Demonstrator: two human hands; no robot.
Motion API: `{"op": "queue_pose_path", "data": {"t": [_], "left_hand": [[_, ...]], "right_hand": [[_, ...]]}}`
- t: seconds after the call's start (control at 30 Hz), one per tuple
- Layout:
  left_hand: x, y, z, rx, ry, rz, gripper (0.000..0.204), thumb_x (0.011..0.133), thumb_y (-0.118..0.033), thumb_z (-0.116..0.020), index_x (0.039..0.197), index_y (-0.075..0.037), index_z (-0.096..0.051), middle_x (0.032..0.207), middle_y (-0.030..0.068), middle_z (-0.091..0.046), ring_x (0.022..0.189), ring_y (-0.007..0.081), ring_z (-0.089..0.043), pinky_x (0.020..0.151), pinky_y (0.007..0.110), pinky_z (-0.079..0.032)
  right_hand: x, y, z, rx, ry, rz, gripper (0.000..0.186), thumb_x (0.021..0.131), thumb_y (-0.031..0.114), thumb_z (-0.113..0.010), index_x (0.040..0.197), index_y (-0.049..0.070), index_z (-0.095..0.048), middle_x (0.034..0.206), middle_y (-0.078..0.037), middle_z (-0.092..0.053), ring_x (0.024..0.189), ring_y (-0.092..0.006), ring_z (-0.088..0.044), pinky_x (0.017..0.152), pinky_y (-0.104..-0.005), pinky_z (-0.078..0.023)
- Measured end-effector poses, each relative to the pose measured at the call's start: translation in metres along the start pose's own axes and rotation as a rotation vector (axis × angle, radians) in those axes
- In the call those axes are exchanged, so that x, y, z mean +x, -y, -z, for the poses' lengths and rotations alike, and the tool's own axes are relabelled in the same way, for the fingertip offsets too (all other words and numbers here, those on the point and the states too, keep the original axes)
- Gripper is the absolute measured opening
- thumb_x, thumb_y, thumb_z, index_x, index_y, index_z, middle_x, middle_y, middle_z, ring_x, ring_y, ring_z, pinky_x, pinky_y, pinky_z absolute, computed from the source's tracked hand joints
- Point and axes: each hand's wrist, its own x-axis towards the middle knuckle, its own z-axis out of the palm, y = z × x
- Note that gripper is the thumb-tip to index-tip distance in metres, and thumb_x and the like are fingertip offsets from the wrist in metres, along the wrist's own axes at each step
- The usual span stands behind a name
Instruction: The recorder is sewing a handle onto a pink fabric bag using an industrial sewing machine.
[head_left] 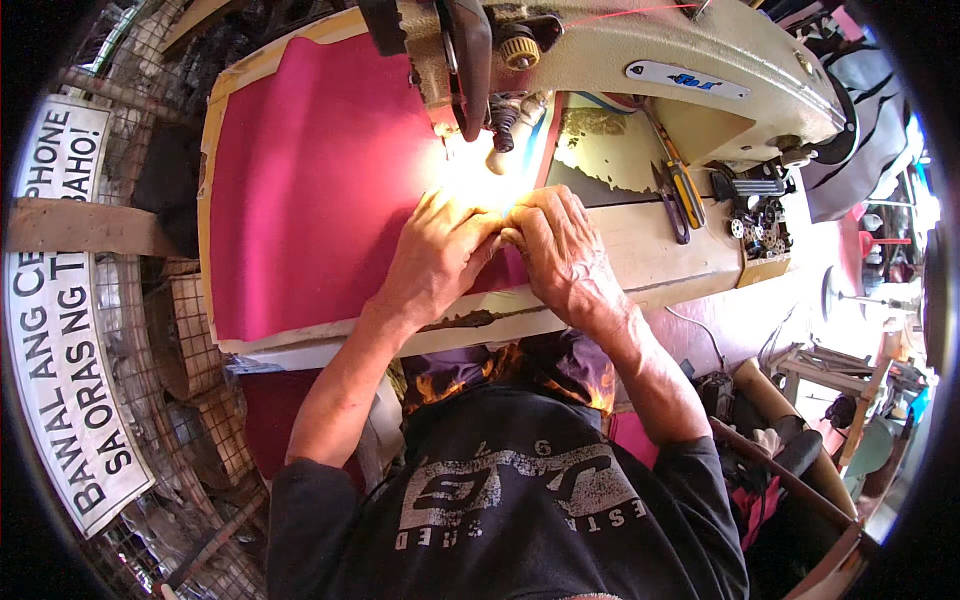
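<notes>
A wide sheet of dark red material (310, 190), perhaps fabric or vinyl, lies over the left part of the sewing table. My left hand (440, 250) rests at its right edge, fingers curled and pinching the edge. Close beside it, thumbs nearly touching, my right hand (560, 250) is also closed on the edge strip. Both are just in front of the beige sewing machine (600, 80), near its needle area, where the lamp's glare washes out my fingertips and the needle. A red thread (630, 13) runs along the top of the machine.
Right of my hands lie a yellow-handled screwdriver (685, 185) and scissors (675, 215). Several metal bobbins (762, 228) fill a wooden holder at the table's right end. Wire mesh (130, 320) and a printed white sign (70, 400) stand at the left.
</notes>
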Motion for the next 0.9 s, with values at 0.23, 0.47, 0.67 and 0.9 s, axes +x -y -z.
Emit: {"op": "queue_pose_path", "data": {"t": [0.23, 0.47, 0.67, 0.9], "left_hand": [[-0.013, -0.017, 0.015, -0.456, -0.095, 0.203, 0.019, 0.082, -0.003, -0.076, 0.100, 0.000, -0.071, 0.097, 0.0108, -0.067, 0.089, 0.0269, -0.066, 0.076, 0.036, -0.053], [-0.035, -0.028, 0.022, -0.641, -0.046, 0.447, 0.017, 0.086, -0.005, -0.077, 0.101, 0.001, -0.071, 0.091, 0.0097, -0.069, 0.083, 0.0180, -0.068, 0.075, 0.032, -0.053], [-0.039, -0.027, 0.017, -0.582, -0.181, 0.537, 0.019, 0.088, -0.001, -0.072, 0.107, 0.001, -0.068, 0.089, 0.0094, -0.070, 0.078, 0.0197, -0.069, 0.073, 0.034, -0.054], [-0.022, -0.002, 0.015, -0.436, -0.129, 0.649, 0.022, 0.086, 0.004, -0.067, 0.103, -0.002, -0.054, 0.080, 0.0154, -0.065, 0.071, 0.0301, -0.068, 0.068, 0.039, -0.053]], "right_hand": [[0.008, 0.022, 0.018, 0.470, 0.019, -0.162, 0.019, 0.090, 0.009, -0.069, 0.101, 0.002, -0.056, 0.095, -0.015, -0.057, 0.086, -0.0349, -0.060, 0.077, -0.0431, -0.049], [0.010, 0.035, 0.018, 0.451, 0.073, -0.167, 0.010, 0.093, 0.005, -0.064, 0.097, 0.000, -0.056, 0.087, -0.015, -0.057, 0.079, -0.0377, -0.062, 0.069, -0.0451, -0.050], [0.018, 0.036, 0.006, 0.379, 0.204, -0.219, 0.011, 0.096, 0.010, -0.062, 0.094, 0.002, -0.055, 0.087, -0.018, -0.060, 0.078, -0.0409, -0.063, 0.066, -0.0481, -0.050], [0.044, 0.018, -0.024, 0.162, 0.245, -0.224, 0.013, 0.094, 0.012, -0.064, 0.096, 0.001, -0.058, 0.085, -0.020, -0.062, 0.081, -0.0418, -0.063, 0.069, -0.0468, -0.051]]}}
